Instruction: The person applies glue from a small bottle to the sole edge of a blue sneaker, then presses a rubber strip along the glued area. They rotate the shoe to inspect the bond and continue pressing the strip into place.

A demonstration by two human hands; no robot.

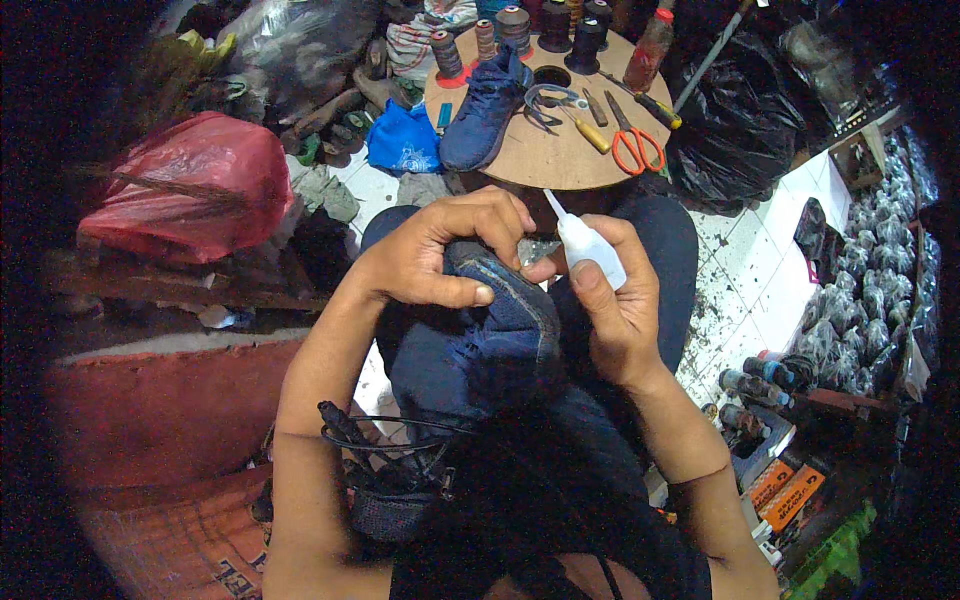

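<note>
Head view: white tiled floor [760, 270], cluttered round wooden table [545, 160], red bag [200, 175].

Table: a round wooden table [560, 160] stands at the top of the view.
On the table: a dark blue shoe [485, 115], orange-handled scissors [637, 148], a yellow-handled tool [592, 135], thread spools [515, 28] and a reddish bottle [650, 48].
Beside it: a blue plastic bag [403, 142] and a black plastic bag [740, 125].
Left: a red plastic bag [195, 180].
Floor: white tiles [760, 270] strewn with debris.
</note>
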